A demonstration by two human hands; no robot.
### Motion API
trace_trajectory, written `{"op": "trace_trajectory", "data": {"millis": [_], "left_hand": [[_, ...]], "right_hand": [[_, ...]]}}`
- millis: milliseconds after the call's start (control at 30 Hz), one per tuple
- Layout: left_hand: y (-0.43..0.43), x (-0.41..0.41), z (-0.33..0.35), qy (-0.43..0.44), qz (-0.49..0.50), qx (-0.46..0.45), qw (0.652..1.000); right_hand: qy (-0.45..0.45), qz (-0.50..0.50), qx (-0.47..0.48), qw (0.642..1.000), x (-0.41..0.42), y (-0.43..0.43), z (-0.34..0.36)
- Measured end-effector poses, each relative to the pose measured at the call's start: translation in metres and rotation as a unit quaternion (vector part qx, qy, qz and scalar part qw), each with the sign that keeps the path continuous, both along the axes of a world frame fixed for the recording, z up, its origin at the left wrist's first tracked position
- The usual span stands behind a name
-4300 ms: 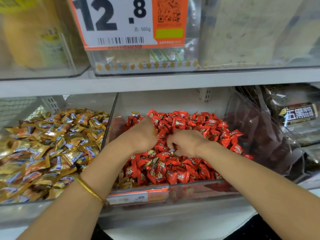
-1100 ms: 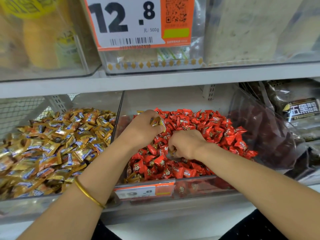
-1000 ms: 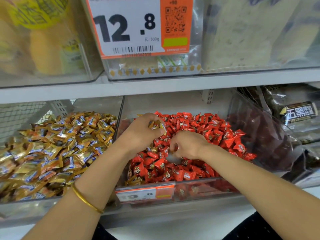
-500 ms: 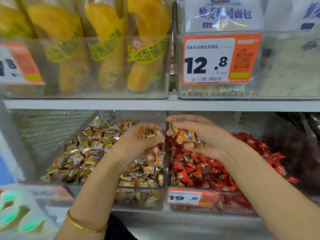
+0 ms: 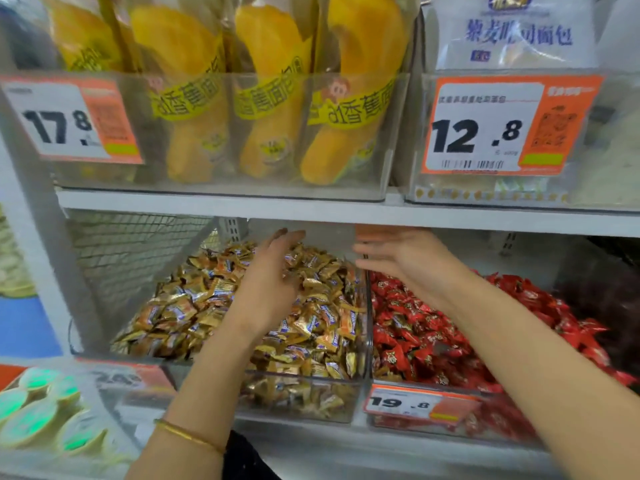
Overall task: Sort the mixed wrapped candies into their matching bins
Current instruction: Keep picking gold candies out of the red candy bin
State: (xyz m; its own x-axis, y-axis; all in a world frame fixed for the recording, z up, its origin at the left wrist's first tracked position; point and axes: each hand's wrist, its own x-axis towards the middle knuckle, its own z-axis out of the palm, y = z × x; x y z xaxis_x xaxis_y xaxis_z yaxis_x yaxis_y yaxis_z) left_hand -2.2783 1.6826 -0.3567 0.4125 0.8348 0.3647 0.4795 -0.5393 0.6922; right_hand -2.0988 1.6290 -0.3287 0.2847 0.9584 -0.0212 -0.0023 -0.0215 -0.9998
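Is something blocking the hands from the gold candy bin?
Nothing visible does. The left hand hovers open right over the gold candies, and their bin is open on top, under the shelf. The right hand is open by the top of the clear wall that splits them from the red candies.

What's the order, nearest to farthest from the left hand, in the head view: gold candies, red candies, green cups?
1. Gold candies: directly under the left hand.
2. Red candies: the neighbouring pile, to the right.
3. Green cups: far lower left, on the level below.
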Motion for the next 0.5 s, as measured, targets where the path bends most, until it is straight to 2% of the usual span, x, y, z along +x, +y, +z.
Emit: {"op": "trace_trajectory", "data": {"millis": [67, 167, 267, 333, 400, 500], "left_hand": [[-0.011, 0.017, 0.001, -0.020, -0.056, 0.013, 0.998], [-0.024, 0.053, 0.000, 0.018, -0.127, 0.063, 0.990], [-0.026, 0.086, 0.000, 0.062, -0.159, 0.104, 0.980], [-0.024, 0.097, -0.002, 0.089, -0.145, 0.120, 0.978], [-0.020, 0.100, -0.006, 0.101, -0.132, 0.134, 0.977], [-0.019, 0.098, -0.009, 0.115, -0.144, 0.133, 0.974]], "right_hand": [[-0.007, -0.044, 0.021, 0.999, 0.025, -0.019, -0.004], [-0.101, -0.059, -0.015, 0.993, 0.061, -0.038, -0.015], [-0.183, -0.028, -0.077, 0.980, 0.084, -0.044, -0.037], [-0.248, 0.030, -0.100, 0.963, 0.088, -0.039, -0.053], [-0.337, 0.119, -0.097, 0.929, 0.084, -0.030, -0.066], [-0.468, 0.215, -0.125, 0.848, 0.079, -0.022, -0.079]]}}
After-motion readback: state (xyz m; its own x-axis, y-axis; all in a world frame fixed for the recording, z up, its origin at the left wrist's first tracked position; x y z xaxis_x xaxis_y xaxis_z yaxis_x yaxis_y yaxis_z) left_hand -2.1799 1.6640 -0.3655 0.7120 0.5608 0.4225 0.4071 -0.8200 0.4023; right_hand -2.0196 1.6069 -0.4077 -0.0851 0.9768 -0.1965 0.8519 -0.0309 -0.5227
